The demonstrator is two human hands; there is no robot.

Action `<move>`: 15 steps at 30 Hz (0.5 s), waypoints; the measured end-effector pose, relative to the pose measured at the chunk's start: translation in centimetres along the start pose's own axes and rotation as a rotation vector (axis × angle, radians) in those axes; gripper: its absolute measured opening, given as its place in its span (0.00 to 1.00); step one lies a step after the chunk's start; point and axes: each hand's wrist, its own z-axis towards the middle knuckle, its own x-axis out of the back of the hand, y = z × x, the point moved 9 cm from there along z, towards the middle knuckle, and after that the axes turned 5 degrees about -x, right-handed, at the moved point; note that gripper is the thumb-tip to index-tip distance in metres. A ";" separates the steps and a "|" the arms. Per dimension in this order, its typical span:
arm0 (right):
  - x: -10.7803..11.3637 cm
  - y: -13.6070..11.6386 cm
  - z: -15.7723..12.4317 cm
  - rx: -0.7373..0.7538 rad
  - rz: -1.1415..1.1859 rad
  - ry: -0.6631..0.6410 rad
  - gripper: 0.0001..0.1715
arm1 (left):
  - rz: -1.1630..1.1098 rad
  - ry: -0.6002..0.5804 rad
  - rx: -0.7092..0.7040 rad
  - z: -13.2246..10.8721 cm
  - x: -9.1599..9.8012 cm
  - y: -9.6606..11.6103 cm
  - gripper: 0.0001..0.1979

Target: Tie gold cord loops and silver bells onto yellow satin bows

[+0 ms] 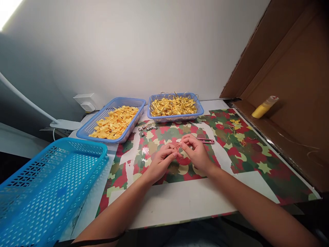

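Observation:
My left hand (164,157) and my right hand (196,151) meet over the middle of the patterned table cover (151,140). Between their fingertips runs a thin, pale orange thread (178,148), pinched by both. Whether anything small hangs on it I cannot make out. Just beyond my right hand lies a flat pink tool (207,141) with a slot in its end; the rest of it is hidden behind the fingers. Several small silver bells (149,128) are scattered past my left hand.
Behind stand two blue baskets, one of yellow ribbon bows (115,121), one of gold bows with wire loops (174,105). A turquoise basket (59,192) is at left. Loose yellow pieces (236,128) lie right, near a yellow tube (264,107) and cardboard wall (285,61).

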 end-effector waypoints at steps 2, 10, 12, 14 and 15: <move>0.1 0.3 0.1 -0.034 0.044 0.001 0.11 | -0.006 -0.001 0.003 0.0 -0.1 0.0 0.16; -0.9 1.5 0.1 -0.203 0.225 -0.079 0.15 | -0.002 -0.008 0.019 -0.1 -0.4 0.2 0.16; -1.1 2.0 0.0 -0.254 0.278 -0.091 0.15 | -0.046 0.002 0.050 -0.1 -0.4 0.1 0.16; -1.4 2.5 -0.1 -0.310 0.340 -0.120 0.16 | -0.105 0.022 0.088 -0.3 -0.4 0.0 0.15; -1.7 2.7 -0.2 -0.339 0.374 -0.149 0.16 | -0.140 0.026 0.111 -0.3 -0.5 -0.1 0.15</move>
